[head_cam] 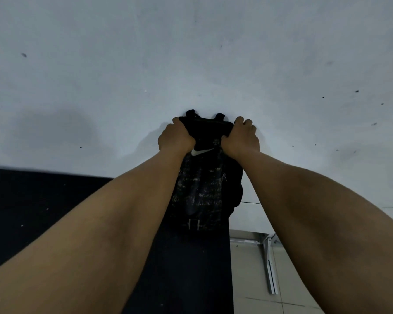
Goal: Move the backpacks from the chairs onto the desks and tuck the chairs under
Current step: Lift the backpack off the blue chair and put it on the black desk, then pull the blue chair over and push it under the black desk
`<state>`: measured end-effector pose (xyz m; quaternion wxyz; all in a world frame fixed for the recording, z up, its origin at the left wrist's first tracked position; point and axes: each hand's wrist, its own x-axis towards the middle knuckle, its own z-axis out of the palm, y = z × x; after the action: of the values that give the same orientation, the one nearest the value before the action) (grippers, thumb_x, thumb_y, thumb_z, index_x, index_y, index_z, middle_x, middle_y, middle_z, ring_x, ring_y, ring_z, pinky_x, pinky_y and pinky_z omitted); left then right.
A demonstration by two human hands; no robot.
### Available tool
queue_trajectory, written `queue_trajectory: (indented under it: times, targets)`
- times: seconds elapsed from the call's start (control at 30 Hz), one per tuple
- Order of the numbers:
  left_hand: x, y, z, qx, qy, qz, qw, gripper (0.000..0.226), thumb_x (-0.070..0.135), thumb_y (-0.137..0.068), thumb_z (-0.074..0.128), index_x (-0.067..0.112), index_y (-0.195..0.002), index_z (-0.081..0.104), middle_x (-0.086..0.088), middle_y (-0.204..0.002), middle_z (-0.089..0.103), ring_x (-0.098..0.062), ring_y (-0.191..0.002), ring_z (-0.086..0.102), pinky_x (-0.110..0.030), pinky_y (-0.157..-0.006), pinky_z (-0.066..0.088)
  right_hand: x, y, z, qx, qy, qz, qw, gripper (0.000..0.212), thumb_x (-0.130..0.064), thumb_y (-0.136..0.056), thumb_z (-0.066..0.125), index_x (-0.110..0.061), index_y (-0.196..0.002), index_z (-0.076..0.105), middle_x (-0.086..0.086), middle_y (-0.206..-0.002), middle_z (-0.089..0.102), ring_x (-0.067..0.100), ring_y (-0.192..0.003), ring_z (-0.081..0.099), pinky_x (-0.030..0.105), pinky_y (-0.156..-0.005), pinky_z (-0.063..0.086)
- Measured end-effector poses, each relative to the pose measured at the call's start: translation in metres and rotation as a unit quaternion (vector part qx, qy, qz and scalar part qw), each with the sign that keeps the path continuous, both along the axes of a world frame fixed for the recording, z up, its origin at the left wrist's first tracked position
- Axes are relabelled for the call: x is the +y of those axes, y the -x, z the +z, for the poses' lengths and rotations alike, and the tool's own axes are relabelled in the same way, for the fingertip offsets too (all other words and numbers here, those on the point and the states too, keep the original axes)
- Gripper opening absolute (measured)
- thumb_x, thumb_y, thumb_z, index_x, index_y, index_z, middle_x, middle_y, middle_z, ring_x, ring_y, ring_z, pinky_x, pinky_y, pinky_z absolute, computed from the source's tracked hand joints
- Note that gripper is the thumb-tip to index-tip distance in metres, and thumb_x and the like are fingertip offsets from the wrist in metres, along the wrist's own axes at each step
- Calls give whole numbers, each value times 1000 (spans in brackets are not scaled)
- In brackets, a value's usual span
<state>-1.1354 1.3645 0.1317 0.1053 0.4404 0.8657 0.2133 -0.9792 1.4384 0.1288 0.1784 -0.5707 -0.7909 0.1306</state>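
A black backpack [205, 189] with a white logo and a pale speckled pattern is held out in front of me. My left hand [175, 138] and my right hand [239, 140] each grip one top corner of it. Its two strap ends stick up between my hands. The upper part of the backpack lies over the white desk top [191, 64]. Its lower part hangs past the desk's near edge. Whether the backpack rests on the desk or is held just above it I cannot tell. No chair is clearly visible.
The white desk surface, marked with small dark specks, fills the upper half of the view. A dark area [43, 211] runs below its edge at the left and centre. At the lower right are pale floor tiles [254, 279] and a grey metal desk leg [271, 268].
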Motion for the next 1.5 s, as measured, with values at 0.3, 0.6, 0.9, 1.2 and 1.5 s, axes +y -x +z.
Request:
queue_trajectory:
  times: [0.3, 0.6, 0.9, 1.2, 1.5]
  targets:
    - [-89, -28, -34, -11, 21, -75, 997, 20, 27, -88, 56, 8, -88, 61, -10, -94, 68, -20, -76, 61, -30, -62, 51, -83, -42, -17, 20, 23, 50, 998, 35, -23, -90, 51, -8, -122, 45, 12, -112, 57, 28, -96, 57, 39, -79, 51]
    - [-229, -93, -146, -144, 148, -130, 970, 17, 34, -88, 64, 21, -98, 68, -1, -105, 68, -19, -98, 63, -37, -92, 52, -203, -106, -126, -84, 232, 147, 958, 28, -35, -92, 56, -10, -104, 58, 9, -99, 59, 30, -100, 60, 28, -74, 39]
    - [-399, -221, -244, -209, 396, -89, 890, 23, 35, -96, 55, 13, -95, 59, -8, -106, 62, -22, -98, 61, -33, -87, 50, -360, -262, -258, -227, 403, 205, 862, 50, -41, -95, 51, -5, -130, 52, 14, -132, 56, 31, -116, 56, 32, -87, 44]
    - [-507, -356, -275, -281, 365, -19, 887, 41, 31, -98, 49, 11, -133, 53, -13, -144, 47, -26, -129, 47, -29, -106, 39, -452, -392, -303, -287, 460, 204, 815, 41, -34, -95, 53, -6, -124, 55, 10, -128, 58, 26, -112, 57, 27, -78, 42]
    - [-583, -398, -278, -270, 363, 15, 891, 32, 38, -96, 56, 14, -116, 59, -6, -129, 57, -20, -116, 54, -27, -92, 42, -500, -427, -301, -248, 464, 203, 826, 38, -32, -91, 56, -6, -118, 60, 11, -122, 61, 25, -109, 58, 27, -82, 46]
